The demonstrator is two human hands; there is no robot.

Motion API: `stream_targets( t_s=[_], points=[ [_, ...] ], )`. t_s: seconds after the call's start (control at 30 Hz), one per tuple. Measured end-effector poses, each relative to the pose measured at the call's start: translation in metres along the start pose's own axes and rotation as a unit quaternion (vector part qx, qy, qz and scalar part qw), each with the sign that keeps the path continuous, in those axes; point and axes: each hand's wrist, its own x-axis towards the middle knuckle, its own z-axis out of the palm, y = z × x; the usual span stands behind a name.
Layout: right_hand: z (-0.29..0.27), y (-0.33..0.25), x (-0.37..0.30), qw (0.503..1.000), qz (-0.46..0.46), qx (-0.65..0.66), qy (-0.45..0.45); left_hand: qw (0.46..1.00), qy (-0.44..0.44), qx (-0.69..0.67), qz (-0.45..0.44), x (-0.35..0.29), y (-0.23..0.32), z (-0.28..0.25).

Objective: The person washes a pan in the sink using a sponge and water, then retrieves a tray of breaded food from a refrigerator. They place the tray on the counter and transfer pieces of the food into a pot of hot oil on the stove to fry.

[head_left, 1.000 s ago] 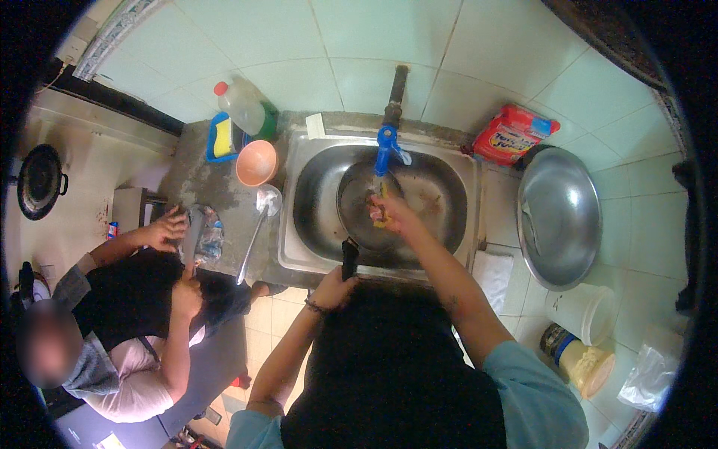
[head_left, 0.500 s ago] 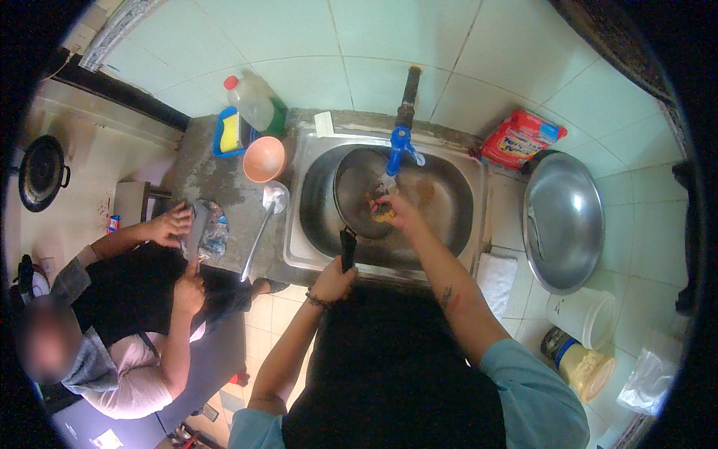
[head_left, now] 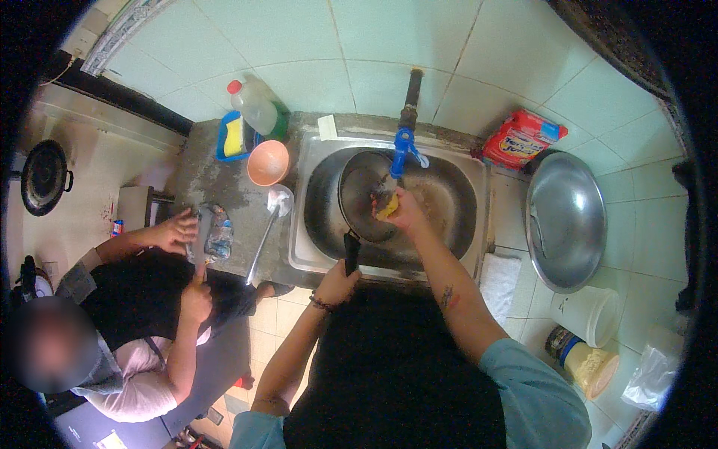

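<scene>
A dark frying pan (head_left: 359, 196) rests tilted in the steel sink (head_left: 298, 232) under a blue tap (head_left: 402, 150), from which water seems to run. My left hand (head_left: 338, 284) is closed around the pan's black handle (head_left: 351, 251), near the sink's front edge. Inside the pan, my right hand (head_left: 407, 213) grips a yellow sponge (head_left: 389, 209) with a dark side, pressed to the pan's surface. The fingertips of that hand are partly hidden by the sponge.
Left of the sink stand an orange bowl (head_left: 268, 163), a long-handled ladle (head_left: 263, 236), a blue tray (head_left: 236, 156) and a bottle (head_left: 254, 108). A co-worker there handles a knife (head_left: 200, 239). Rightward are a red package (head_left: 520, 142), a steel basin (head_left: 567, 247) and a white cloth (head_left: 499, 284).
My right hand has shifted slightly with the sponge inside the pan, showing more of its yellow side. My left hand keeps its hold on the handle. The whole view has moved a little.
</scene>
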Motion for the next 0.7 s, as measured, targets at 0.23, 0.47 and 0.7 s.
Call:
stream_targets(
  t_s=[0.23, 0.47, 0.7],
  points=[
    [-0.009, 0.012, 0.023, 0.987, -0.123, 0.067, 0.078, 0.999, 0.007, 0.037, -0.008, -0.004, 0.007, -0.005],
    [0.003, 0.017, 0.016, 0.983, -0.11, -0.006, 0.15, 1.0, -0.001, 0.003, -0.014, -0.003, 0.007, -0.002],
    [0.016, 0.014, -0.013, 0.992, -0.112, -0.065, -0.009, 1.0, 0.002, 0.019, 0.006, -0.003, 0.01, 0.0]
  ],
)
